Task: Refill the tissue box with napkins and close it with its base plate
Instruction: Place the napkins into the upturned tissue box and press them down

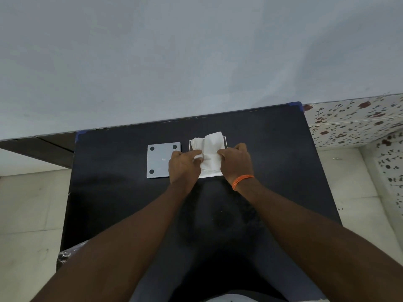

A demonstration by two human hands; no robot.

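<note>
Both hands, left hand (184, 164) and right hand (236, 161), grip napkins (210, 153) over the tissue box (225, 141). Filling goes on. Next, I'd guess, comes the base plate (159, 160) left of the box.

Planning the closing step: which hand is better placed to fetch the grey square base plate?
Left. The left hand already overlaps the grey base plate; the right hand works the white napkins farther away.

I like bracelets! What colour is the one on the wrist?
Orange wrist band, on the right hand, head view.
</note>
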